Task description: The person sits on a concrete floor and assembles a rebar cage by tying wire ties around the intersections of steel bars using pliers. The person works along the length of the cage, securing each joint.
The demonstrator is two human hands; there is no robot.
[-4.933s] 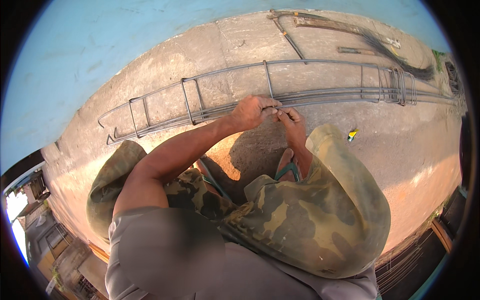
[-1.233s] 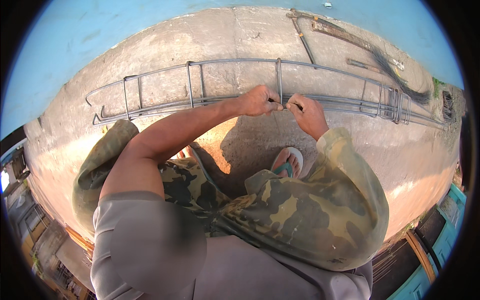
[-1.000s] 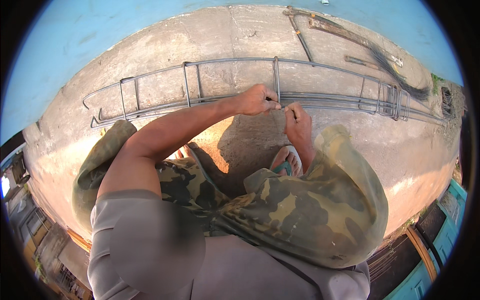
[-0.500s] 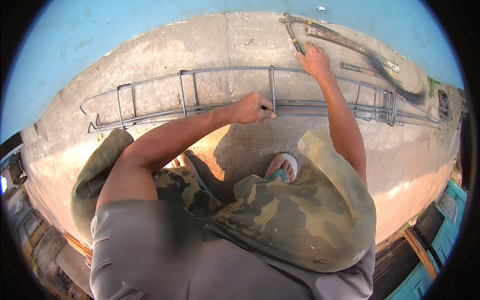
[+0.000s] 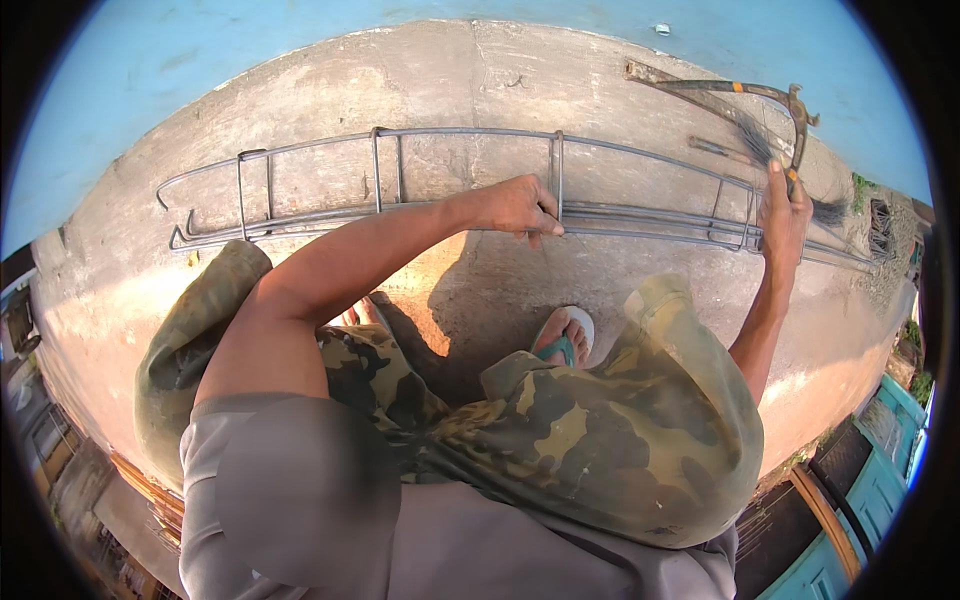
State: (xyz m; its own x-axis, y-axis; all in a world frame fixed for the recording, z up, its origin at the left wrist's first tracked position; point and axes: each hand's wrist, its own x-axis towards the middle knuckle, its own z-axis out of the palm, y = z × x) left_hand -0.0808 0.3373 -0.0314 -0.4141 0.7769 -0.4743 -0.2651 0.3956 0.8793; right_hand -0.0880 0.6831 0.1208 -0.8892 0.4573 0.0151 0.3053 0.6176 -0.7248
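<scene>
A long rebar cage of grey bars and upright stirrups lies across the concrete slab. My left hand grips its lower bars right beside one stirrup. My right hand is stretched far to the right, past the cage's end. Its fingertips reach up to a bundle of thin dark wires and the shaft of a curved metal tool. Whether those fingers pinch anything is not visible. I squat in camouflage trousers, and one foot in a sandal rests on the slab.
A blue wall rises behind the slab. More bars run off to the right. The slab's near edge drops away, with rooftops and a teal door far below at the lower right and left.
My right hand left the stirrup next to my left hand and swung out to the wire bundle at the far right. My left hand kept its hold on the cage.
</scene>
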